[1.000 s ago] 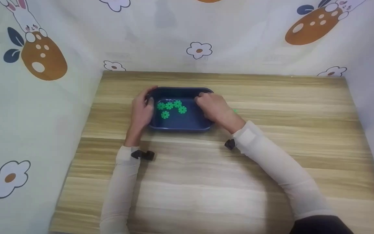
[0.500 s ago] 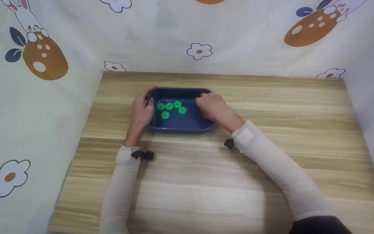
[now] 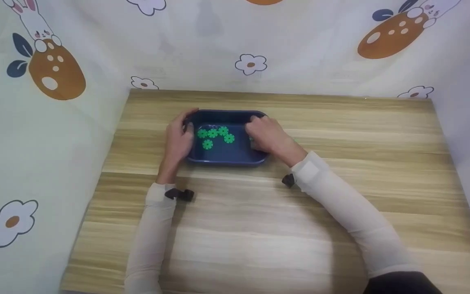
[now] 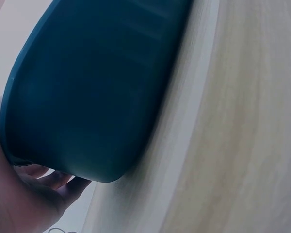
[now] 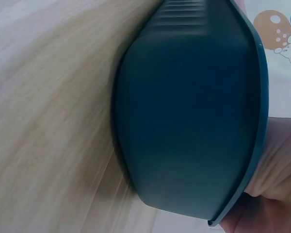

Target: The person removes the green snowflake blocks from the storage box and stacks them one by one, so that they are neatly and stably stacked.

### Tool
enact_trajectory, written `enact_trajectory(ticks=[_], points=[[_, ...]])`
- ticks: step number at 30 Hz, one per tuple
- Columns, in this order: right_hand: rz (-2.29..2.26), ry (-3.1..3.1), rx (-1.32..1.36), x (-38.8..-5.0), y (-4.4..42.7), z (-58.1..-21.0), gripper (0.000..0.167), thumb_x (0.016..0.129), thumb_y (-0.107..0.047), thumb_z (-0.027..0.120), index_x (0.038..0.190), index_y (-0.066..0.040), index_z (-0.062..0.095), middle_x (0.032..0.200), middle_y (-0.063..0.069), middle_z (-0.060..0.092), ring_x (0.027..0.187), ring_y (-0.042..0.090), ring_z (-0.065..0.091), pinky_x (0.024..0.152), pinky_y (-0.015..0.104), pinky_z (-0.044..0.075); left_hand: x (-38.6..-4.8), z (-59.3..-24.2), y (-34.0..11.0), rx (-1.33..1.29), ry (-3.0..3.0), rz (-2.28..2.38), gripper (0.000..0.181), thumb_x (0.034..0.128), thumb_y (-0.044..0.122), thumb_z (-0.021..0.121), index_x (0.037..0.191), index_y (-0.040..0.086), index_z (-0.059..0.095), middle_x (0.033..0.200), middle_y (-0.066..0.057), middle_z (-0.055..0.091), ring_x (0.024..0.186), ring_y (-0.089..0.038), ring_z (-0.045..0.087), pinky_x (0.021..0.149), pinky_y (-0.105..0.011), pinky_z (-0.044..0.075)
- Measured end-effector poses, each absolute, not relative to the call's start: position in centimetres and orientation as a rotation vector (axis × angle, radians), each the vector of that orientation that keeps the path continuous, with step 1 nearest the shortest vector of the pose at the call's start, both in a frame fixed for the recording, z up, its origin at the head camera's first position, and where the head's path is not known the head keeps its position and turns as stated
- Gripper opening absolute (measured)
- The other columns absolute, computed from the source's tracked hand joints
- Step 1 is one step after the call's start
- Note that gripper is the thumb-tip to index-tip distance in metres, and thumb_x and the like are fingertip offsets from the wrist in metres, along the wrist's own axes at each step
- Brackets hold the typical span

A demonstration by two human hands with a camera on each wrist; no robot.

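Observation:
A dark blue plastic box (image 3: 229, 157) with rounded corners stands on the wooden table. Several green snowflake-shaped plastic discs (image 3: 207, 144) lie inside it, toward the left. My left hand (image 3: 178, 136) grips the box's left end, with the thumb at the inner wall and the fingers round the outside. Over the right end, my right hand (image 3: 269, 132) reaches in with curled fingers; in the right wrist view it lies across the rim. A bit of green (image 3: 252, 139) shows beside its fingers. The fingertips are hidden, so whether they pinch a disc cannot be seen.
Another green speck (image 3: 295, 140) shows just past my right wrist, mostly hidden. Patterned cloth (image 3: 300, 41) encloses the back and sides of the table (image 3: 361, 163). Dark wrist cameras (image 3: 180, 194) jut out from both cream sleeves.
A bit of green has come into sight beside my right fingers inside the box, and the fingers have shifted slightly. The left hand, box and other discs have stayed put.

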State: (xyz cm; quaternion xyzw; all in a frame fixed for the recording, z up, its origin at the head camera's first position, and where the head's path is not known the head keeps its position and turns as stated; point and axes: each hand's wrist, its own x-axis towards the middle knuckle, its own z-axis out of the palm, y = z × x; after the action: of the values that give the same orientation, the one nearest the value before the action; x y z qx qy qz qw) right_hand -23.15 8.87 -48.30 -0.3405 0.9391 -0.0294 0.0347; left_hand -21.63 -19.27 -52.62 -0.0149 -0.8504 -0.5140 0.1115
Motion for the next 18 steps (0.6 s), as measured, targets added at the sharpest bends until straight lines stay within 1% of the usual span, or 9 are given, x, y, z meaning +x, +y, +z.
enact_trajectory(ticks=[3, 8, 14, 18], points=[[-0.091, 2.888, -1.027, -23.12, 8.75, -48.36, 0.017, 0.091, -0.010, 0.076, 0.102, 0.002, 0.075, 0.098, 0.022, 0.073, 0.079, 0.034, 0.066, 0.069, 0.053, 0.065, -21.67, -52.67, -19.27, -0.042, -2.498, -1.508, 0.047, 0.1020, -0.004, 0.051, 0.142, 0.011, 0.070, 0.147, -0.009, 0.070, 0.141, -0.025, 0.061, 0.125, -0.043, 0.045], [-0.113, 2.890, -1.006, -23.31, 8.60, -48.60, 0.025, 0.091, -0.013, 0.076, 0.111, 0.002, 0.074, 0.101, 0.022, 0.072, 0.082, 0.036, 0.067, 0.069, 0.053, 0.065, -21.66, -52.56, -19.25, -0.037, -2.498, -1.520, 0.047, 0.1019, -0.004, 0.051, 0.143, 0.012, 0.069, 0.148, -0.009, 0.069, 0.144, -0.026, 0.060, 0.127, -0.043, 0.044], [-0.188, 2.896, -1.028, -23.52, 8.63, -49.02, 0.026, 0.091, -0.010, 0.072, 0.115, 0.001, 0.074, 0.104, 0.023, 0.071, 0.086, 0.039, 0.070, 0.073, 0.055, 0.065, -21.73, -52.68, -19.29, -0.044, -2.499, -1.516, 0.048, 0.1021, -0.005, 0.051, 0.143, 0.012, 0.069, 0.149, -0.009, 0.069, 0.145, -0.025, 0.059, 0.127, -0.042, 0.043], [-0.270, 2.873, -1.037, -23.66, 8.88, -49.07, 0.030, 0.090, -0.011, 0.073, 0.117, 0.000, 0.072, 0.105, 0.022, 0.072, 0.090, 0.038, 0.071, 0.076, 0.055, 0.064, -21.80, -52.79, -19.22, -0.037, -2.504, -1.509, 0.048, 0.1022, -0.005, 0.051, 0.144, 0.011, 0.068, 0.148, -0.009, 0.069, 0.144, -0.025, 0.059, 0.127, -0.041, 0.043]])
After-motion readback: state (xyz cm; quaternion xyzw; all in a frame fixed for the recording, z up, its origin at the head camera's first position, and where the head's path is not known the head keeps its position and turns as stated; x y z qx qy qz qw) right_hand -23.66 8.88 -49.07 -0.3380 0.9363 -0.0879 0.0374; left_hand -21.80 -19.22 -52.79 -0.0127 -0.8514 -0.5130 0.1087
